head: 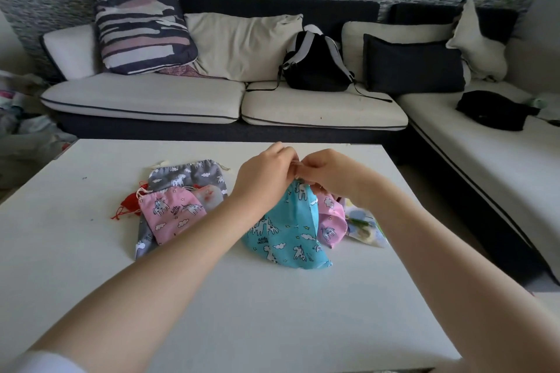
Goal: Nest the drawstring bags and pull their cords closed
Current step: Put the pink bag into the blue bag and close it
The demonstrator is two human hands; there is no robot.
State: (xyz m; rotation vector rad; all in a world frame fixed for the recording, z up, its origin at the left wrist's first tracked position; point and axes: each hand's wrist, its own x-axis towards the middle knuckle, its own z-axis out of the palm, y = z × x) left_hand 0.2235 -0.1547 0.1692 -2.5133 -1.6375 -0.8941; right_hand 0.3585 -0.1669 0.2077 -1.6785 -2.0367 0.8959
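Head view looks down over a white table point(91, 266) where both hands meet above a blue unicorn bag point(286, 233). Left hand point(263, 174) and right hand point(325, 172) are raised at the bag's gathered top, each grip pinching the bunched mouth between curled fingers; the cord itself is too small to make out. The blue bag hangs from that pinch, its lower part spreading onto the table near the middle.

Just right of it, partly behind, lies a second pink bag point(331, 221), and beside that a pale printed bag point(366, 228) near the table's right edge. To the left sits a separate heap: a pink unicorn bag point(169, 212) rests on a grey unicorn bag point(188, 175), with a red bag point(128, 201) poking out from under their left side, its red cord trailing on the table. A pale translucent pouch point(209, 195) lies against the pink one.

Beyond the table stands a sofa point(145, 97) with a striped cushion point(139, 18) and a black backpack point(316, 65).
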